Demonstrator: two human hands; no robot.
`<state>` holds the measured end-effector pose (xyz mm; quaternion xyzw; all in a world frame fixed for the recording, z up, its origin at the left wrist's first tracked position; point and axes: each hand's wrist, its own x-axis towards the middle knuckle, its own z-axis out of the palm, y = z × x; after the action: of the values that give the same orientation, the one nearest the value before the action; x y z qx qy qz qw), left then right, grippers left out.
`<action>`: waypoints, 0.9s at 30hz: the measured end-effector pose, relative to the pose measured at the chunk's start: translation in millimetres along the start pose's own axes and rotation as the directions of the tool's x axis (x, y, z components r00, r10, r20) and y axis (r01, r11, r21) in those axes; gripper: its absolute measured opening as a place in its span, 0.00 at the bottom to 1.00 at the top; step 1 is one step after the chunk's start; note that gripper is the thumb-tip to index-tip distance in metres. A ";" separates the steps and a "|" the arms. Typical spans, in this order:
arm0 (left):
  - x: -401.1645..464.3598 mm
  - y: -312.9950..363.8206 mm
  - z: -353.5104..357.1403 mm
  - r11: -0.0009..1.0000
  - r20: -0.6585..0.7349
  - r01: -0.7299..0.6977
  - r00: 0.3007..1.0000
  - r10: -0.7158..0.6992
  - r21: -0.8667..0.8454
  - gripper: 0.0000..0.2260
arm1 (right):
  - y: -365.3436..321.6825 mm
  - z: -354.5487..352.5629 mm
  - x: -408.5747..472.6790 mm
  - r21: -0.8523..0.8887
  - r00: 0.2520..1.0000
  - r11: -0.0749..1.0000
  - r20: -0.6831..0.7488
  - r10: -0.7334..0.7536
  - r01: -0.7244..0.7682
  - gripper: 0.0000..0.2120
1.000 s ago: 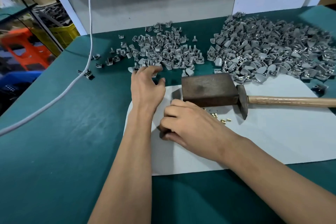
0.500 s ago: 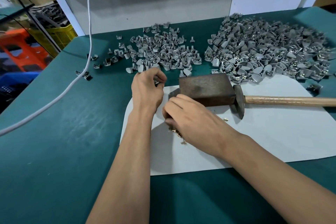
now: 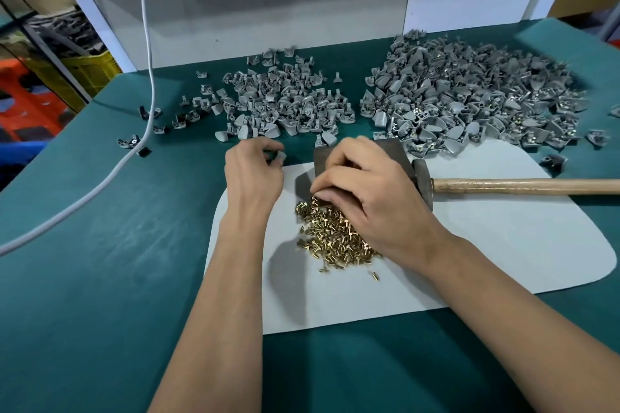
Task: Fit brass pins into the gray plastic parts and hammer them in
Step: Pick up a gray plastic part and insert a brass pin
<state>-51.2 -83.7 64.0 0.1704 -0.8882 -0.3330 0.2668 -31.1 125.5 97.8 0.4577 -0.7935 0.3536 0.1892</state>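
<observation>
A white cable (image 3: 147,54) hangs down at ten o'clock and trails off across the green table (image 3: 100,261) toward nine. The left forearm runs up from the lower edge toward the centre, and the left hand (image 3: 253,174) sits knuckles-up just off the mat's (image 3: 486,245) eleven o'clock corner, its fingers curled and pinching one gray part (image 3: 280,156) between thumb and fingertips. Straight beyond it, at twelve o'clock, lies the smaller pile (image 3: 285,104) of gray parts (a few strays scatter out toward the cable).

The brass pins (image 3: 330,238) lie heaped on the mat near its centre, just beside the left wrist. The right forearm comes in from five o'clock, and the right hand (image 3: 369,191) arches over the far edge of the pins, fingers bent down with the tips in the heap; whether they have hold of a pin cannot be told. Behind that hand stands a dark block (image 3: 392,151), mostly hidden by it. The hammer (image 3: 503,185) lies on the mat, head against the block, wooden handle pointing to three o'clock. The larger pile (image 3: 469,97) spreads at one to two o'clock, its near edge spilling onto the mat.
</observation>
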 end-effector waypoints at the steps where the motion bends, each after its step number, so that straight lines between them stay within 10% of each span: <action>1: -1.6 1.5 -0.7 1.000 -0.005 -0.026 1.000 0.026 -0.010 0.07 | 2.6 -0.5 0.3 -0.014 1.000 1.000 -0.022 0.003 -0.003 0.04; 9: -12.0 42.9 6.7 0.815 -0.049 -0.140 0.989 0.136 -0.563 0.08 | 15.1 -7.7 1.0 0.001 0.968 0.992 -0.218 0.121 -0.124 0.04; 27: -30.1 67.0 13.8 0.679 0.129 -0.053 0.968 0.214 -0.732 0.12 | 33.5 -26.9 2.3 0.089 0.873 0.932 -0.327 0.360 -0.351 0.08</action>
<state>-43.6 -14.0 90.1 -0.0489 -0.7173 -0.6509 0.2436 -61.7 155.0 104.5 0.2390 -0.8148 0.4663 0.2482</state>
